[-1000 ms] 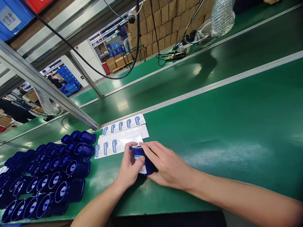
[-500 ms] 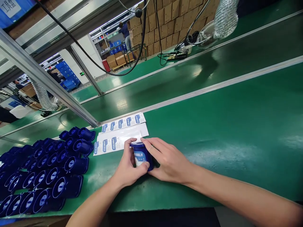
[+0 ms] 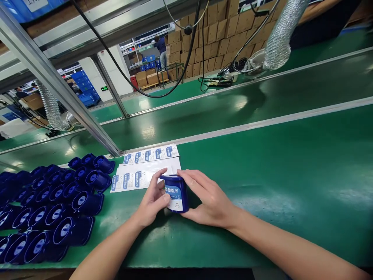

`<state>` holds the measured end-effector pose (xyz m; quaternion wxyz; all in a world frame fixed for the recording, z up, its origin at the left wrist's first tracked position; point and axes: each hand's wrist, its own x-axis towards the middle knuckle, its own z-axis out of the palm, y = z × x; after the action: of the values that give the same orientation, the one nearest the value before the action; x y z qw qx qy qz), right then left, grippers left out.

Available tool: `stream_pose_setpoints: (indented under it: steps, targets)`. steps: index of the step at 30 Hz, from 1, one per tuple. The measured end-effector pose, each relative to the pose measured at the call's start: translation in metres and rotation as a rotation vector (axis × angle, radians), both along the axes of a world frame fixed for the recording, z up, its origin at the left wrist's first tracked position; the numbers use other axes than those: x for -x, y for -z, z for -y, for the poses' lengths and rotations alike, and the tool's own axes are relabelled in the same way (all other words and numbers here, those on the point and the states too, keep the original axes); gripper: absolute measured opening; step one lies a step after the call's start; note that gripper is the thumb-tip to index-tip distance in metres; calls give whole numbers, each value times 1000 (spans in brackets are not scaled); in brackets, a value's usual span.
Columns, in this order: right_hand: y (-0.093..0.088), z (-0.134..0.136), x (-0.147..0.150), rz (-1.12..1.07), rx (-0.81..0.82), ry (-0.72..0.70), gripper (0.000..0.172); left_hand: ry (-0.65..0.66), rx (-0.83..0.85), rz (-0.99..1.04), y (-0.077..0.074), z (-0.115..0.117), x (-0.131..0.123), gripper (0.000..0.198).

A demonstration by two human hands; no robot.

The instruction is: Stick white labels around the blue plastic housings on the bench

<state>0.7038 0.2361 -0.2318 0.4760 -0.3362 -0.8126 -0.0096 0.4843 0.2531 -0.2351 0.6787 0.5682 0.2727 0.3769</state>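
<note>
A dark blue plastic housing (image 3: 184, 194) is held upright between both hands, just above the green bench. Its front carries a blue-and-white label (image 3: 174, 191) reading "5000L/H" at its visible end. My left hand (image 3: 152, 204) grips the left side, thumb on the label's edge and fingers around the back, partly hidden. My right hand (image 3: 209, 198) clasps the right side, fingertips on the top rim and thumb low down. Behind the housing lie label sheets (image 3: 127, 182), the front one with several labels and a bare stretch of backing.
Several rows of similar dark blue housings (image 3: 78, 230) lie on the left of the bench (image 3: 262, 171). A metal post (image 3: 72, 103) rises behind them. A black cable (image 3: 116, 72) hangs across the back, and a foil duct (image 3: 281, 42) comes down at the back right.
My left thumb has slid left and back off the lower label, so more of its white part shows. The head view has shifted slightly.
</note>
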Motion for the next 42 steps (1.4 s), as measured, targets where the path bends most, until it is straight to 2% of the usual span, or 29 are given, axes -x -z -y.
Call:
stream_pose_setpoints:
  steps: [2, 6, 9, 16, 22, 25, 28, 32, 35, 38, 42]
  targets:
    - [0, 3, 3, -4, -5, -18, 91, -27, -17, -23, 3, 0, 0, 75]
    - [3, 7, 9, -14, 8, -35, 89, -98, -120, -138, 5, 6, -6, 78]
    - [6, 6, 10, 17, -12, -7, 81, -151, -170, -225, 5, 10, -12, 82]
    - [7, 4, 8, 66, 24, -6, 64, -68, -43, -250, 5, 15, -14, 110]
    - [9, -1, 4, -25, 5, -43, 74, -42, -103, -274, 1, 16, -11, 135]
    - [10, -4, 3, -126, 40, -81, 90, -57, -93, -133, 1, 16, -11, 148]
    - [12, -4, 3, -160, 95, -72, 93, -64, -44, 46, 3, 15, -11, 140]
    - [12, 0, 4, -112, 136, -29, 89, 50, 12, 73, 4, 13, -9, 131]
    - [8, 4, 4, -81, 109, -31, 88, 100, 36, 102, 1, 12, -7, 115]
    - [4, 5, 3, -42, 78, -31, 89, 90, 34, 81, -1, 12, -8, 104]
    - [4, 5, 3, 22, 61, 1, 85, 24, -9, -3, 4, 12, -9, 94]
